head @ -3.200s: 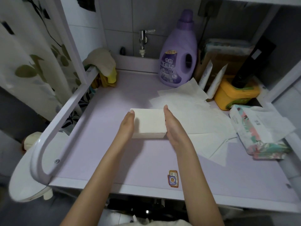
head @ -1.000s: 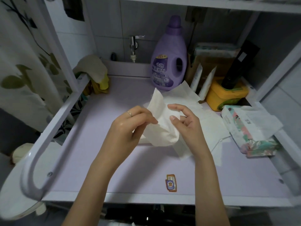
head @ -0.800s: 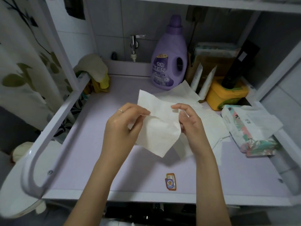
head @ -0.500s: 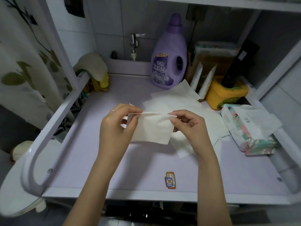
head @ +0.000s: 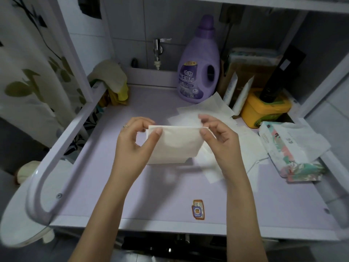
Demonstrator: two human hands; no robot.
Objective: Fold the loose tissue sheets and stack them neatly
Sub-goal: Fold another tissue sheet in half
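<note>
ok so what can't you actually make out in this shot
Head view, the only one:
- What lies under the held tissue sheet: covered by the sheet, the left hand and the right hand.
- Number of loose sheets: they overlap, white on white, partly behind the right hand.
- Small print on the purple bottle: too small.
- Black object standing in the yellow tub: too dim to identify.

1. Folded white tissue sheet [head: 175,146] held over pale lilac table [head: 132,195]; left hand [head: 132,148] and right hand [head: 222,144] pinch its top corners.
2. Loose white tissue sheets [head: 213,104] spread behind it.
3. Floral tissue pack [head: 294,157] far right; purple detergent bottle [head: 198,72] at back.
</note>
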